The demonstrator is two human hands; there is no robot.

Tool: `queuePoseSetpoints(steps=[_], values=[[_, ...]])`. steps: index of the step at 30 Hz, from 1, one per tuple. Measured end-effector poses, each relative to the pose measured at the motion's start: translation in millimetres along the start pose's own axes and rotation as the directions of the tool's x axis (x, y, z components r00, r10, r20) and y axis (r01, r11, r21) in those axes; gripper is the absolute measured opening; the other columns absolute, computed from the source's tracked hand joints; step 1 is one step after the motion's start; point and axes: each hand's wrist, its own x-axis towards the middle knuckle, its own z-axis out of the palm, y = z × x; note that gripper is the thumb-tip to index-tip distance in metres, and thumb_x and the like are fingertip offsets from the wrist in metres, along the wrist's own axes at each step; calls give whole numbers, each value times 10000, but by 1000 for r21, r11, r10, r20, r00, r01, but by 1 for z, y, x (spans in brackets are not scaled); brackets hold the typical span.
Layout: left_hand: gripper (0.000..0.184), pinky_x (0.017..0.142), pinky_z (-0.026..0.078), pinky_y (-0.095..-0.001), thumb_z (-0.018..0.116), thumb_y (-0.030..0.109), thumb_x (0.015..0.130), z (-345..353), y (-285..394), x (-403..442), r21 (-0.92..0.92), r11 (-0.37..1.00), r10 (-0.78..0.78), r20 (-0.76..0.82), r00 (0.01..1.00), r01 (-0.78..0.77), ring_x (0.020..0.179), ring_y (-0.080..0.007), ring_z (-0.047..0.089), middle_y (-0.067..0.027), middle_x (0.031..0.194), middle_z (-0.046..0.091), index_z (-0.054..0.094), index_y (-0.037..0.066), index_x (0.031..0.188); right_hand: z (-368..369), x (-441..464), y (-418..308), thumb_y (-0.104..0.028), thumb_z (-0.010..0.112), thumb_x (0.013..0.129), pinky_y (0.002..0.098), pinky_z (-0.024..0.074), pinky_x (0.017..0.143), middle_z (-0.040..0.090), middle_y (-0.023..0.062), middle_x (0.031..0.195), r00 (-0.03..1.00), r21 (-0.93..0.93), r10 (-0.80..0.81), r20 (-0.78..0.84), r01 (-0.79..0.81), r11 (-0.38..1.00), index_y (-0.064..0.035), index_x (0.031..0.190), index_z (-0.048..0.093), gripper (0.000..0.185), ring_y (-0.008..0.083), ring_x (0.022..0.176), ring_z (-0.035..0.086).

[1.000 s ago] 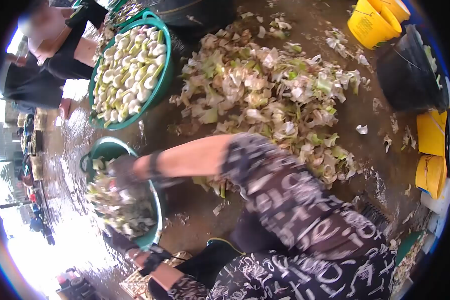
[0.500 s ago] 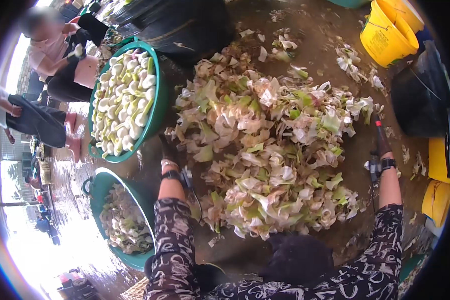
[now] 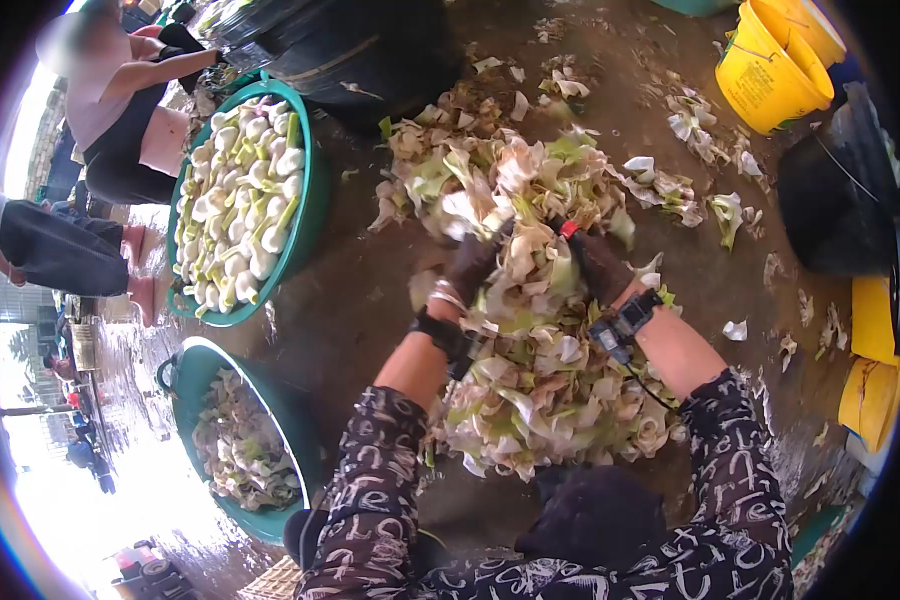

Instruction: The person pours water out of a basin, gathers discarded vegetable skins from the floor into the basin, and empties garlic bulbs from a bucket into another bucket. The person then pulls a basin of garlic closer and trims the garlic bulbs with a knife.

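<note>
The husk pile lies lengthwise near to far, both hands against it, how closed I cannot tell.

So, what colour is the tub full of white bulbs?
The tub is teal green, clearest in the head view.

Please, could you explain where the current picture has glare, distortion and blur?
In the head view, glare whitens the wet floor at lower left; in the head view, fisheye-like distortion curves the scene inside a dark border; in the head view, leaves beside the left hand look smeared, perhaps by motion.
</note>
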Motion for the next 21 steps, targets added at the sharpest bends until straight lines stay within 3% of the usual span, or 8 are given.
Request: queuePoseSetpoints(steps=[5,9,11,13,15,17,19,21], values=[[361,740,434,-247,576,221,841,35,4,-76,-117,992,41,-117,992,-55,862,-115,522,-33,1026,560,507,-2,1116,13,-24,38,-164,537,851,302,437,813,564,66,1040,974,206,-8,228,-41,978,-25,1160,472,345,184,916,554],[359,728,446,-237,610,202,820,43,32,-143,-84,974,191,-206,960,-212,882,-108,534,-47,1031,562,517,-8,1096,49,-75,29,-255,422,915,314,425,895,525,65,1141,901,-390,-229,368,373,842,-35,1238,401,391,152,1016,519],[392,719,456,-250,627,195,806,46,61,-179,-290,942,83,-287,954,-169,906,-109,535,-55,1040,560,499,-10,1116,83,-95,17,-203,450,906,308,433,885,531,62,1118,914,387,139,381,-294,874,-45,1230,411,363,143,990,520],[421,730,459,-262,635,183,798,31,86,-210,-167,978,77,-260,962,-124,903,-116,541,-57,1043,561,477,-9,1138,113,-114,-1,-152,494,881,293,441,861,532,52,1106,900,251,106,422,-228,941,-51,1213,423,354,129,976,516],[421,740,459,-260,641,136,783,17,96,-244,-235,955,94,-332,938,-179,881,-128,553,-52,1026,571,472,-11,1139,147,-133,-17,-129,535,845,277,441,836,526,49,1108,738,-411,-233,634,576,707,-47,1183,444,359,122,972,513],[392,745,460,-256,633,79,768,6,121,-282,-17,935,300,-489,819,-353,857,-128,561,-49,989,584,488,-13,1120,188,-141,-28,-137,565,815,266,448,789,548,42,1030,680,-431,-229,697,652,624,-42,1135,479,345,119,916,527],[365,771,454,-277,597,31,767,-11,144,-330,-45,932,274,-560,782,-359,887,-134,549,-63,993,572,477,-5,1110,244,-160,-33,-155,550,825,269,462,745,545,39,977,732,158,150,664,-334,929,-28,1110,493,317,123,873,532],[331,783,452,-313,576,49,778,-7,185,-390,8,891,333,-693,640,-454,870,-165,555,-72,981,575,488,-6,1092,303,-167,-38,-166,566,823,264,465,782,549,58,1008,620,160,11,785,-220,962,-20,1109,498,328,130,910,538]])
